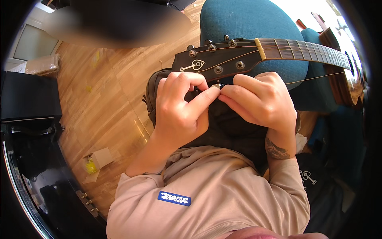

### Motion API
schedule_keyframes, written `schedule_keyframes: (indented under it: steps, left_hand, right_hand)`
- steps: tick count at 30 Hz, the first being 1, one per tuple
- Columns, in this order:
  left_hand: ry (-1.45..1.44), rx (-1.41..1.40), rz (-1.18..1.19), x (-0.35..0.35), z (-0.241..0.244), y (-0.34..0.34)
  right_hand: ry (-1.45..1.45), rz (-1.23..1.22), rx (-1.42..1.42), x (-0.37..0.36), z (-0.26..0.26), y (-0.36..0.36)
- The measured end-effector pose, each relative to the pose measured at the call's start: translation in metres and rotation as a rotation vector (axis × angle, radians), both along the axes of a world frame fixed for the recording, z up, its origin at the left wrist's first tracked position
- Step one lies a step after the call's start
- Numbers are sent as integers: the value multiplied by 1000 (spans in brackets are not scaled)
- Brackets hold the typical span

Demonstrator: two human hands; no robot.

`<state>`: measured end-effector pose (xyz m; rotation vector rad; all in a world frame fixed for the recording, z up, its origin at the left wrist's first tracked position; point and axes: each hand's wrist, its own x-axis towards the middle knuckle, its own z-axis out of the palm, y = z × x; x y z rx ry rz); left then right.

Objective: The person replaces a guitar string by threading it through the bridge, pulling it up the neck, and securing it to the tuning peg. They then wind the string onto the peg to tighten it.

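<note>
An acoustic guitar's dark headstock (206,59) lies across the view before me, with metal tuning posts and a pale nut (260,49). Several strings run over the nut along the fretboard (298,49). A loose string (316,78) leaves the guitar body (355,80) and passes behind my right hand (262,98), whose thumb and fingers pinch together, apparently on it. My left hand (182,104) curls below the headstock, its thumb tip meeting the right fingertips beside a tuning button (220,85). Whatever lies between the left fingers is hidden.
The neck rests over a teal upholstered seat (244,21). Below the hands is a dark padded bag (155,89). A glossy black piano (38,167) stands at left. An opened small carton (101,159) lies on the wood floor (98,110), and a wrapped cardboard box (43,64) sits farther back.
</note>
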<state>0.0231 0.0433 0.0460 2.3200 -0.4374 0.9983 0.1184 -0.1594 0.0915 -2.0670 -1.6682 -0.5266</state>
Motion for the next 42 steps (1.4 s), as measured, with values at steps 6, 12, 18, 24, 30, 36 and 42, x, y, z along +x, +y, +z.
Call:
schedule_keyframes:
  steps: [6, 12, 18, 24, 30, 36, 42]
  left_hand:
    - [28, -89, 33, 5, -4, 3]
    - [6, -142, 65, 13, -8, 3]
    - [-9, -157, 119, 17, -6, -2]
    - [-9, -150, 134, 19, -5, -4]
    - [-26, -144, 141, 21, -4, -4]
    - [-52, -65, 111, 23, -1, 5]
    - [-61, -87, 129, 22, -4, 3]
  right_hand:
    - [-24, -24, -1, 2, -3, 3]
    - [-81, -74, 2, 2, -4, 6]
    - [-79, -92, 28, 3, -4, 7]
    - [-74, -89, 61, 4, -5, 6]
    - [-72, -92, 69, 5, -5, 6]
    - [-89, -110, 55, 2, -5, 7]
    - [-88, -103, 36, 3, -6, 7]
